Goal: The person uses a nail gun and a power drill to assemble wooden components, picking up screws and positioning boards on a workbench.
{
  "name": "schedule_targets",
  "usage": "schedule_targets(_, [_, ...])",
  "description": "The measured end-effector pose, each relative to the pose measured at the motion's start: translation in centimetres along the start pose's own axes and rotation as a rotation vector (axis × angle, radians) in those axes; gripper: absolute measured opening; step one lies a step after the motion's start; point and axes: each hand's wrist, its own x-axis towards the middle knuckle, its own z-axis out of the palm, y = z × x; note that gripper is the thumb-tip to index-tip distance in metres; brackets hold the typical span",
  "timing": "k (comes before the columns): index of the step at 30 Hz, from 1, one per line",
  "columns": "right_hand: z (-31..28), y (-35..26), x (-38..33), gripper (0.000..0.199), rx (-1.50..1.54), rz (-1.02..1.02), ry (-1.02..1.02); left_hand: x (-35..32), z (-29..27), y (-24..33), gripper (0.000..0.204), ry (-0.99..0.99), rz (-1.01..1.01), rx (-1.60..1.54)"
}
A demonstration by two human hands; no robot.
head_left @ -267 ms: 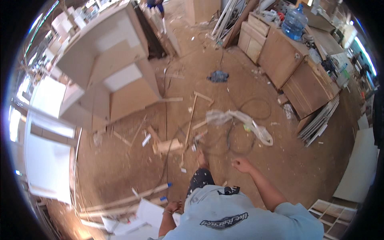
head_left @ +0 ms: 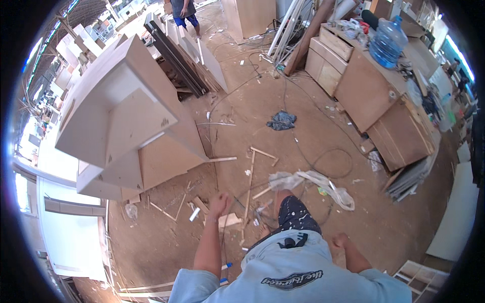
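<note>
I see the left hand (head_left: pixel 220 206) curled into a fist, a wooden offcut (head_left: pixel 231 220) on the floor (head_left: pixel 247 101) below it — the right hand's (head_left: pixel 340 240) grip I can't tell. Floor stretches between the open cabinet's (head_left: pixel 144 113) edge and wooden cupboards (head_left: pixel 366 96) — plastic sheeting (head_left: pixel 328 189) lies ahead.

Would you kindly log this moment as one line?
left hand: nothing visible held, over wood piece | right hand: nothing visible held, near shirt | floor: clear plastic
</note>
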Motion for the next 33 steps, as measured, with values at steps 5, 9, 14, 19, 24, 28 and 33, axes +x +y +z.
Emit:
schedule_targets(5, [-12.1,-1.8,13.2,0.020,0.114,0.186,-0.442,22.1,-5.8,16.3,0.034,0.110,0.133,-0.129])
schedule_targets(9, [-29.5,-1.9,33.5,0.025,-0.240,-0.059,-0.386,35.4,-3.1,14.8,0.036,0.160,-0.051,-0.087])
schedule_targets(14, [-62.8,-15.4,57.5,0.031,0.645,-0.087,0.211,41.0,-3.4,7.1,0.029,-0.471,-0.723,-0.057])
schedule_targets(19, [-97.0,-27.3,72.0,0.019,0.925,-0.356,0.426,53.0,-1.9,15.5,0.032,-0.266,-0.776,-0.378])
schedule_targets(24, [-111.3,-34.5,86.0,0.020,0.935,-0.344,0.344,76.5,-3.3,21.5,0.029,-0.516,-0.206,0.437])
schedule_targets(28, [-108.9,-22.7,97.5,0.028,0.308,-0.196,0.100,102.3,-6.6,38.5,0.033,-0.098,-0.227,-0.080])
schedule_targets(33, [-113.0,-18.3,98.8,0.041,-0.254,-0.224,-0.373,118.6,-21.7,59.4,0.042,0.055,-0.055,-0.324])
